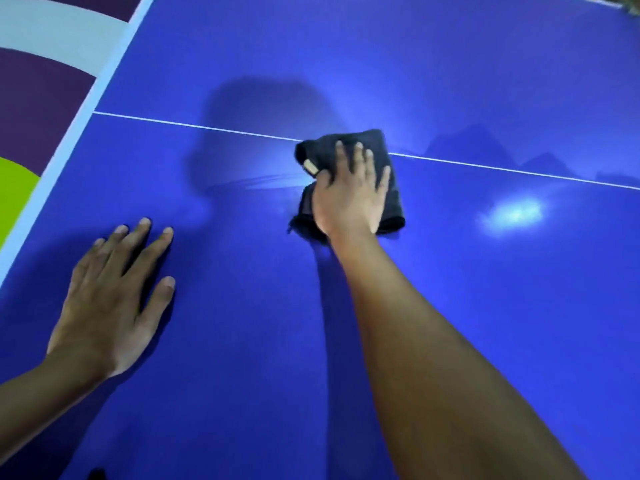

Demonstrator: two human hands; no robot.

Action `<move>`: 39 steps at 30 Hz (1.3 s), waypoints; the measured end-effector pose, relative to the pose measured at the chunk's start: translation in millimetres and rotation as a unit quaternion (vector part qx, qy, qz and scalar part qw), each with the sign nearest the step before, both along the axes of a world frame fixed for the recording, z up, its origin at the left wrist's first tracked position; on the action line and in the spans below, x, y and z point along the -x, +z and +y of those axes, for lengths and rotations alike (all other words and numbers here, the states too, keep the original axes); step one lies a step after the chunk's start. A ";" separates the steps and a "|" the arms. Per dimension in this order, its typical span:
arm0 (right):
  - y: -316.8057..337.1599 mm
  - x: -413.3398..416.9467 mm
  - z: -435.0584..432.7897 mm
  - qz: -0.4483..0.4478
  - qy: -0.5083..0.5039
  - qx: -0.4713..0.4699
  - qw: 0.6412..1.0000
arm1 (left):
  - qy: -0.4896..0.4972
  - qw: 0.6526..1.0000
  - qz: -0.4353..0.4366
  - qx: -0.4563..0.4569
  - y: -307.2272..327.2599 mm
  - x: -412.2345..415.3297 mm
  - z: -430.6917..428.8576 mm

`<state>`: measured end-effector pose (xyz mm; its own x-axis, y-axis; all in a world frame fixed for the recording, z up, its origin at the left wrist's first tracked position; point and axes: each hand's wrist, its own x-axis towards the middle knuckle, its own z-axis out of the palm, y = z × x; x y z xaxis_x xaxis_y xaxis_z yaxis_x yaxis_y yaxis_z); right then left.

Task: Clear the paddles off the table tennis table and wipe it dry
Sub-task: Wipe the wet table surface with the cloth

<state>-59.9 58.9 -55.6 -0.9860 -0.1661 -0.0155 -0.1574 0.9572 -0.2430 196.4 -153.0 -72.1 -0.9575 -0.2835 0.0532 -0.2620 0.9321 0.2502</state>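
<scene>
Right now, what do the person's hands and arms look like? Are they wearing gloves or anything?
No gloves. The left hand and the right hand are both bare, with short nails, and no ring shows on them. The left forearm and the right forearm are bare too: no sleeve, watch or bracelet is in view.

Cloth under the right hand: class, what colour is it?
Black cloth, with a small pale tag; the head view shows it.

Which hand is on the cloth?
The right hand, pressed flat on the dark cloth at the white line; the left hand rests bare on the blue table.
</scene>
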 end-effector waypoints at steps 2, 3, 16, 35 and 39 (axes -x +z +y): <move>0.0 -26.3 -45.9 0.010 0.125 0.011 0.992 | -0.002 1.000 -0.001 0.004 0.7 -0.5 1.2; 0.0 -40.2 -61.9 0.007 0.181 0.013 0.983 | -0.002 1.000 -0.003 0.004 1.4 -0.7 1.1; 4.2 53.6 149.7 0.021 -0.175 0.009 0.984 | 0.019 1.000 -0.024 0.001 9.0 0.6 7.2; -13.6 -165.6 -249.8 0.051 0.309 0.045 0.949 | 0.021 0.999 -0.004 -0.036 24.1 -106.9 -85.3; -14.3 -192.5 -256.0 0.028 0.453 0.052 0.890 | 0.000 0.998 0.002 -0.065 17.1 -143.5 -101.1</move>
